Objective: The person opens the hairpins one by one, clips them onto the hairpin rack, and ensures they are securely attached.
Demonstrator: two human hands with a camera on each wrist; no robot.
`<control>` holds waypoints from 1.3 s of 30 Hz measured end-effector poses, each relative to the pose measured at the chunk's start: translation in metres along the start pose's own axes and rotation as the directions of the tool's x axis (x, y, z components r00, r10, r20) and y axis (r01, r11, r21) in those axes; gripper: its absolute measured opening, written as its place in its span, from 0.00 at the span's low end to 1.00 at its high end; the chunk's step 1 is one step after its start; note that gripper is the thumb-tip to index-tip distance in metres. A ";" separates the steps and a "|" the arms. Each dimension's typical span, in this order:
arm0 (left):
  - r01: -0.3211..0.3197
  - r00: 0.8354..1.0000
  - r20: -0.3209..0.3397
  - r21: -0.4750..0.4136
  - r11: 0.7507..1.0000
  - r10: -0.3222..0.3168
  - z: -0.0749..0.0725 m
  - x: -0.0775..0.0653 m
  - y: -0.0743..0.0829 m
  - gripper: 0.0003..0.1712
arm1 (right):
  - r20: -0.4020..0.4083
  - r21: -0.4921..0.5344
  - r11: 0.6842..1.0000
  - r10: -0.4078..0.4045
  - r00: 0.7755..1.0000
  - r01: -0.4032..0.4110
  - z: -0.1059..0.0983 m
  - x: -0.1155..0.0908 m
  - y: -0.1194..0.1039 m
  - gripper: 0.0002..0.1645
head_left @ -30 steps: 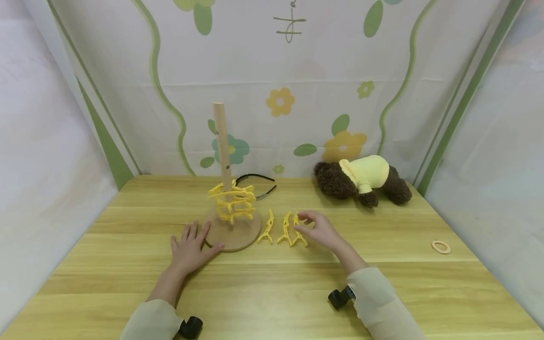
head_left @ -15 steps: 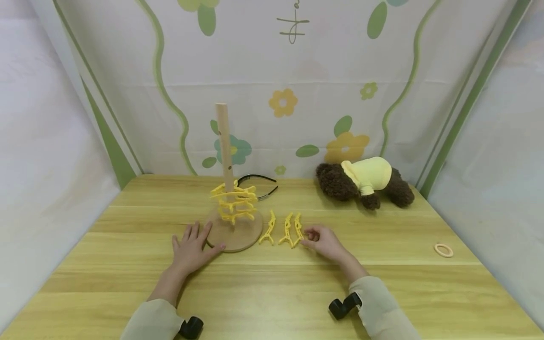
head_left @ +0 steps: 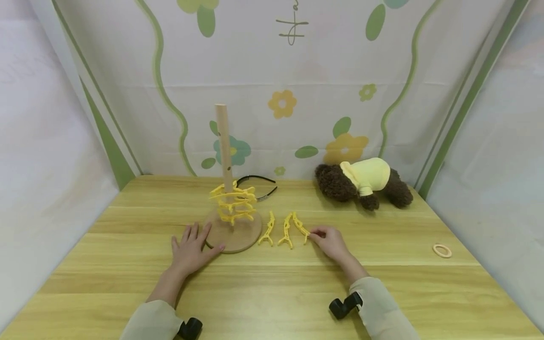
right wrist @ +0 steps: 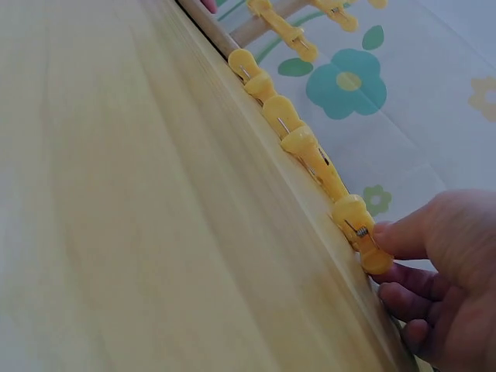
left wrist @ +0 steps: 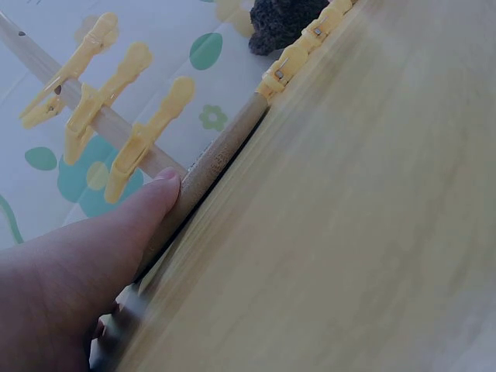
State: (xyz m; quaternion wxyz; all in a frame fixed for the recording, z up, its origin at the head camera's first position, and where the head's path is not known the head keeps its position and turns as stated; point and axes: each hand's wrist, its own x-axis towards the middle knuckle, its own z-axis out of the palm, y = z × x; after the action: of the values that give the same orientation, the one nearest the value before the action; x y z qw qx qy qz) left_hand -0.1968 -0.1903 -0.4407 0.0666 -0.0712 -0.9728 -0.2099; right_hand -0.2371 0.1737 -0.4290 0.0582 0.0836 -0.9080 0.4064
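Note:
My left hand (head_left: 189, 252) lies with fingers spread at the left edge of the stand's round wooden base (head_left: 233, 238), its thumb (left wrist: 167, 182) on the rim. Several yellow hair clips (head_left: 235, 203) are clipped around the lower part of the upright wooden pole (head_left: 223, 141). Three more lie in a row to the right of the base: the left clip (head_left: 267, 230), the middle clip (head_left: 286, 231) and the right clip (head_left: 300, 225). At the forked handle end of the right hair clip (right wrist: 360, 232), my right hand (head_left: 331, 241) pinches with thumb and fingers.
Behind the stand lies a black headband (head_left: 265, 178). A brown plush toy (head_left: 367, 177) in a yellow shirt lies at the back right, and a pale ring (head_left: 442, 250) near the table's right edge. A printed cloth (head_left: 255, 61) hangs behind the table.
My right hand has come down and slightly right, from above the right clip to its handle end. That clip's handle end has swung to the right. My left hand stays put.

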 end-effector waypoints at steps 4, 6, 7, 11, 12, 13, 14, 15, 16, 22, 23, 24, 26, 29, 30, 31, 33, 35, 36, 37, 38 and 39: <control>0.003 1.000 0.001 -0.002 1.000 -0.003 0.001 0.000 -0.001 0.49 | -0.023 -0.010 1.000 0.009 1.000 -0.009 -0.004 0.001 0.002 0.06; 0.003 1.000 -0.001 0.000 1.000 -0.003 0.002 0.001 -0.002 0.49 | -0.032 -0.004 1.000 0.011 0.999 -0.011 -0.006 0.001 0.003 0.07; 0.003 1.000 -0.002 0.000 1.000 -0.003 0.002 0.001 -0.002 0.49 | -0.034 0.000 1.000 0.015 0.999 -0.015 -0.007 0.001 0.003 0.07; 0.003 1.000 -0.002 0.006 1.000 -0.003 0.003 0.001 -0.002 0.49 | -0.039 0.015 1.000 0.023 0.999 -0.023 -0.009 0.002 0.005 0.11; 0.004 1.000 -0.003 0.006 1.000 -0.004 0.003 0.001 -0.002 0.49 | -0.036 0.017 1.000 0.021 0.999 -0.020 -0.009 0.001 0.006 0.13; 0.004 1.000 -0.002 0.005 1.000 -0.004 0.003 0.001 -0.002 0.49 | -0.028 0.010 1.000 0.012 1.000 -0.012 -0.009 0.001 0.006 0.16; 0.004 1.000 -0.002 0.004 1.000 -0.004 0.003 0.001 -0.002 0.49 | -0.021 0.003 1.000 0.009 1.000 -0.009 -0.008 0.001 0.007 0.19; 0.005 1.000 -0.002 0.003 1.000 -0.005 0.003 0.001 -0.002 0.49 | -0.010 -0.015 1.000 -0.006 1.000 0.005 -0.008 0.001 0.008 0.23; 0.005 1.000 -0.002 0.004 1.000 -0.005 0.003 0.001 -0.002 0.49 | 0.001 -0.039 0.999 -0.013 1.000 0.013 -0.007 0.001 0.008 0.26; 0.005 1.000 -0.003 0.010 1.000 -0.005 0.003 0.001 -0.002 0.49 | 0.024 -0.186 0.980 -0.067 0.997 0.071 -0.006 -0.001 0.009 0.37; 0.005 1.000 -0.003 0.010 1.000 -0.005 0.003 0.001 -0.002 0.49 | 0.018 -0.187 0.980 -0.071 0.997 0.073 -0.006 -0.002 0.009 0.37; 0.005 1.000 -0.004 0.009 1.000 -0.005 0.003 0.001 -0.002 0.49 | 0.009 -0.186 0.979 -0.080 0.997 0.080 -0.007 -0.002 0.009 0.37; 0.005 1.000 -0.003 0.007 1.000 -0.005 0.002 0.001 -0.001 0.49 | -0.010 -0.177 0.980 -0.092 0.996 0.089 -0.007 -0.002 0.010 0.36; 0.006 1.000 -0.002 0.007 1.000 -0.006 0.002 0.001 -0.001 0.49 | -0.044 -0.176 0.977 -0.131 0.990 0.121 -0.009 -0.001 0.015 0.34; 0.007 1.000 -0.002 0.007 1.000 -0.007 0.002 0.001 -0.001 0.49 | -0.053 -0.179 0.976 -0.134 0.990 0.123 -0.009 -0.001 0.015 0.33; 0.007 1.000 -0.001 0.008 1.000 -0.007 0.002 0.001 -0.001 0.49 | -0.058 -0.180 0.977 -0.127 0.990 0.115 -0.010 0.000 0.016 0.32; 0.006 1.000 -0.001 0.007 1.000 -0.006 0.002 0.001 -0.001 0.49 | -0.065 -0.189 0.977 -0.113 0.991 0.099 -0.011 0.001 0.017 0.29; 0.005 1.000 -0.001 0.005 1.000 -0.005 0.002 0.001 -0.001 0.49 | -0.058 -0.187 0.981 -0.066 0.996 0.054 -0.012 0.001 0.015 0.27; 0.005 1.000 -0.001 0.004 1.000 -0.005 0.002 0.001 -0.001 0.49 | -0.054 -0.188 0.981 -0.059 0.997 0.048 -0.012 0.002 0.015 0.26; 0.004 1.000 -0.002 0.003 1.000 -0.004 0.002 0.001 -0.001 0.49 | -0.047 -0.188 0.981 -0.049 0.998 0.040 -0.012 0.003 0.016 0.26; 0.004 1.000 -0.002 0.000 1.000 -0.004 0.002 0.001 -0.001 0.49 | -0.041 -0.190 0.981 -0.042 0.998 0.034 -0.013 0.003 0.017 0.25; 0.004 1.000 -0.002 -0.002 1.000 -0.004 0.002 0.001 -0.001 0.49 | -0.036 -0.191 0.981 -0.034 0.999 0.027 -0.013 0.003 0.016 0.25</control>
State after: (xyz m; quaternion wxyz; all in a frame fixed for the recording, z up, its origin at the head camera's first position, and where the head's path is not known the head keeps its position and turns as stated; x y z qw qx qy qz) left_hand -0.1981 -0.1903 -0.4428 0.0670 -0.0689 -0.9727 -0.2110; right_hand -0.2429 0.1938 -0.4318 0.0898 0.0837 -0.9401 0.3181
